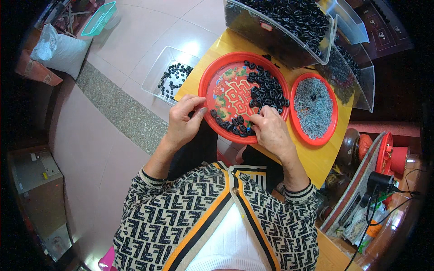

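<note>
A round red tray (pixel 217 67) with a gold and floral pattern holds many small black oval pieces with two holes (pixel 266 86), heaped along its right side and lower edge. At the tray's left rim, the thumb and forefinger of my left hand (pixel 185 118) close on the edge. My right hand (pixel 272 131) reaches over the lower right rim, fingers pinched together among the black pieces. What its fingertips hold is hidden; a small blue spot shows beside them. To the right, a smaller red tray (pixel 335 113) is filled with small silvery-grey metal pieces (pixel 314 115), with a black one on top.
Both trays stand on a yellow wooden table (pixel 346 119). Behind them, a clear bin (pixel 271 29) is heaped with black pieces. A clear box (pixel 151 77) with scattered black pieces sits lower, left of the table. Cables and a black adapter (pixel 379 183) lie at right.
</note>
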A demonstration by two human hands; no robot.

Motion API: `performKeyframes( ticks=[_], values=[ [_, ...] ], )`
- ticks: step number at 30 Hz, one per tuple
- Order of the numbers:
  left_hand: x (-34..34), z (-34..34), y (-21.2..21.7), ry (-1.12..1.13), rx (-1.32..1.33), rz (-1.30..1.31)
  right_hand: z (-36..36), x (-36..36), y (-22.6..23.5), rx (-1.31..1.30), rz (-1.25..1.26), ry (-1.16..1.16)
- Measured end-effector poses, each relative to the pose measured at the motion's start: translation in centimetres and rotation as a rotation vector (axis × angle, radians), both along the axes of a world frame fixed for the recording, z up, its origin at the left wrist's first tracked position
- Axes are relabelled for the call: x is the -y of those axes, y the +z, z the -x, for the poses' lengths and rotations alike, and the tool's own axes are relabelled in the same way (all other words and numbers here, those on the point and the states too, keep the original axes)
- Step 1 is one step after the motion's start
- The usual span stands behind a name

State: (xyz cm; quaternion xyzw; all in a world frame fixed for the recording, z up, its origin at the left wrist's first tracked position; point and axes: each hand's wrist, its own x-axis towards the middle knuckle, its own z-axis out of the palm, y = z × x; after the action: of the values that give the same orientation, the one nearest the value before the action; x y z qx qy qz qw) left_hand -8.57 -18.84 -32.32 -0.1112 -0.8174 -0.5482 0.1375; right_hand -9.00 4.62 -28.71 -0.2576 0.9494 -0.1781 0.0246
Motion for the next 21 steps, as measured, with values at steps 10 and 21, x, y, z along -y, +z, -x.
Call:
performKeyframes(
  ticks=[10, 21],
  values=[
    [0.6, 0.5, -0.2, -0.006, 0.024, 0.007, 0.3, 0.2, -0.4, -0.006, -0.049, 0.063],
    [-0.3, 4.9, 1.3, -0.021, -0.173, 0.710, 0.2, 0.4, -0.3, -0.070, -0.119, 0.029]
  ],
)
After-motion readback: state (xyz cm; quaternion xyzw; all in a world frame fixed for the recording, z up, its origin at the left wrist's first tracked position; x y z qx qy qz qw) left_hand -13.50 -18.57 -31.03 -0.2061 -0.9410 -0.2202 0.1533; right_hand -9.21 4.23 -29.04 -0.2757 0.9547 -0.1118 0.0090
